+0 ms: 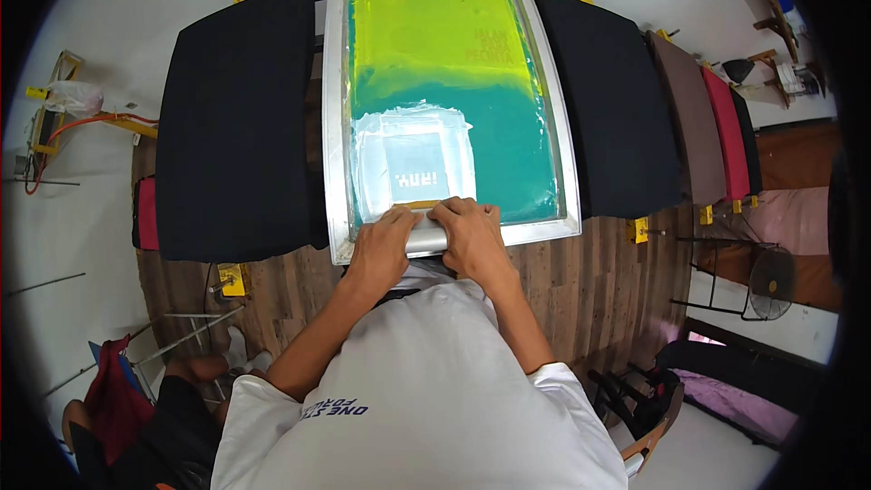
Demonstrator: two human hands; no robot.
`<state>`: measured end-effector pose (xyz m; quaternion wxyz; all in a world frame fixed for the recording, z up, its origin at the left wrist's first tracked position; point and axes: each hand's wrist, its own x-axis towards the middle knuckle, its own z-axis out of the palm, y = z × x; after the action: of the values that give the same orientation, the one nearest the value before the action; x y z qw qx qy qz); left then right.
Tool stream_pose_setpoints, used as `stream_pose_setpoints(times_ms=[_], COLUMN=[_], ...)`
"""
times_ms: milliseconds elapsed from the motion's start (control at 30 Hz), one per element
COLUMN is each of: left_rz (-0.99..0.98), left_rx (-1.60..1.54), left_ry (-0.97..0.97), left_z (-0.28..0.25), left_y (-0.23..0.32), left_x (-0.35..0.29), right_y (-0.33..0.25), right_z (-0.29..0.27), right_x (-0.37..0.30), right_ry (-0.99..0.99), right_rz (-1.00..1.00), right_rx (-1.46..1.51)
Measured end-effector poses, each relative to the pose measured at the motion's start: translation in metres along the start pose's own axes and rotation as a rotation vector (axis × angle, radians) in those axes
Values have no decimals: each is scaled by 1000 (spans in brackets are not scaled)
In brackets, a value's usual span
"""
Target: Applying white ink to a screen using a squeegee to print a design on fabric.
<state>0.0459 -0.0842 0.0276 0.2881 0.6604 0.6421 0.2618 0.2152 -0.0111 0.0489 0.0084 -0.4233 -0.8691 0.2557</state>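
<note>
A silver-handled squeegee (426, 238) stands at the near end of a screen-printing frame (337, 145). My left hand (383, 238) is closed round its left part, and my right hand (469, 234) grips the right part close beside it. White ink (374, 159) lies smeared on the mesh just beyond my fingers, round a pale rectangle with a small lettered design. The rest of the mesh is teal (513, 145), with a yellow-green coat (426, 27) over its far half. The squeegee's lower edge is mostly hidden by my hands.
Black padded boards (240, 127) flank the frame, with another black board (603, 109), a brown one (685, 118) and a red one (726, 132) to the right. Yellow clamps (232, 280) jut out below them. A person's legs (195, 367) show at lower left; a fan (772, 283) stands right.
</note>
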Motion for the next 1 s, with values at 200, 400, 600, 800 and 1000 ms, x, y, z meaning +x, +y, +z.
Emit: stream_pose_setpoints(times_ms=[200, 400, 600, 800, 1000], left_rz=[-67, -23, 35, -36, -72], left_rx=[-64, -28, 10, -3, -15], left_ry=[21, 16, -40, -80, -43], left_z=[-2, -2, -7, -17, -19], left_y=[-5, -7, -8, 0, 12], left_x=[6, 9, 13, 19, 14], right_y=[26, 62, 57, 54, 55], right_z=[-9, 30, 65, 88, 93], right_x=[-45, -101, -98, -96, -91], right_ry=[255, 54, 182, 411, 520], right_rz=[124, 652, 718, 570, 553], right_rx=[444, 707, 1240, 1164, 965])
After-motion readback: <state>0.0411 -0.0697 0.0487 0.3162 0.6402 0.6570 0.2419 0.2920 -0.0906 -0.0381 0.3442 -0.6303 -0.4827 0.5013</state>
